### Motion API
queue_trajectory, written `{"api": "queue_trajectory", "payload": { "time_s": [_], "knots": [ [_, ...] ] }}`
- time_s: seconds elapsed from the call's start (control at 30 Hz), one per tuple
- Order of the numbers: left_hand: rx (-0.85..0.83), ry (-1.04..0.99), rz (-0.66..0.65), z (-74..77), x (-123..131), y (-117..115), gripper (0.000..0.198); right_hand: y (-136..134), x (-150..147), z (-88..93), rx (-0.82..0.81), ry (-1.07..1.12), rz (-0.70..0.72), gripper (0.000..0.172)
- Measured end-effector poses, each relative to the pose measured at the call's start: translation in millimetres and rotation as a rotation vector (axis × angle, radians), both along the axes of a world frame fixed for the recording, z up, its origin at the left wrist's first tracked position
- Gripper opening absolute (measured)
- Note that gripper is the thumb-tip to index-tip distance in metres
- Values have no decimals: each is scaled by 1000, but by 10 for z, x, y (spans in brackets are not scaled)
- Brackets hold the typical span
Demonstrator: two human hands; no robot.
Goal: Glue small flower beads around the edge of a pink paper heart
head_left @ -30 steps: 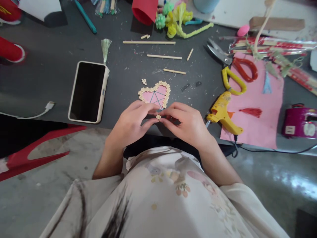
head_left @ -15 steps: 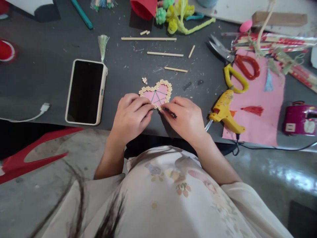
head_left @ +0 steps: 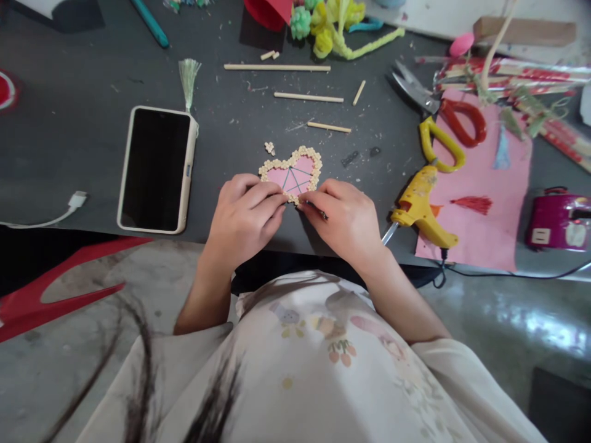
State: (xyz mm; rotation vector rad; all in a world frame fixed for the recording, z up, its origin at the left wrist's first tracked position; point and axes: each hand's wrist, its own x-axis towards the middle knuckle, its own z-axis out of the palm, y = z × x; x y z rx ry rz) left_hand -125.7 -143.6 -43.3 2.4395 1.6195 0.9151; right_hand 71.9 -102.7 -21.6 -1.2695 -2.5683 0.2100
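A pink heart [head_left: 298, 179] with a border of small cream beads or stick slices lies near the table's front edge. Thin dark teal lines cross its face. My left hand [head_left: 249, 212] is closed on its lower left edge, fingertips pinched near the bottom point. On the lower right edge, my right hand [head_left: 345, 212] pinches too, with a small dark object partly showing under its fingers. A little cluster of the same cream pieces [head_left: 269, 148] lies just above the heart. Both hands cover parts of the border.
Wooden sticks [head_left: 308, 97] lie beyond the heart. A phone [head_left: 154, 169] with a tassel is at left. On the right are scissors [head_left: 455, 120], a yellow glue gun [head_left: 422, 206], pink paper [head_left: 496, 227] and a purple object [head_left: 559, 220]. Yellow pipe-cleaner flowers [head_left: 341, 31] stand at the back.
The view has shifted slightly. Both hands keep their pinch on the heart, with hardly any visible movement of the fingers.
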Motion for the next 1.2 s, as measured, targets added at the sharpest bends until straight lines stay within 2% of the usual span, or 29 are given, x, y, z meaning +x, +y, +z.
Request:
{"api": "queue_trajectory", "payload": {
  "time_s": [0.43, 1.2],
  "knots": [
    [-10, -4, -9, -21, -7, -2, 18, -12, 24, -5, -65, 59, -7, 17],
    [3, 71, -17, 6, 6, -19, 21, 8, -11, -24, -75, 50, 5, 27]
  ]
}}
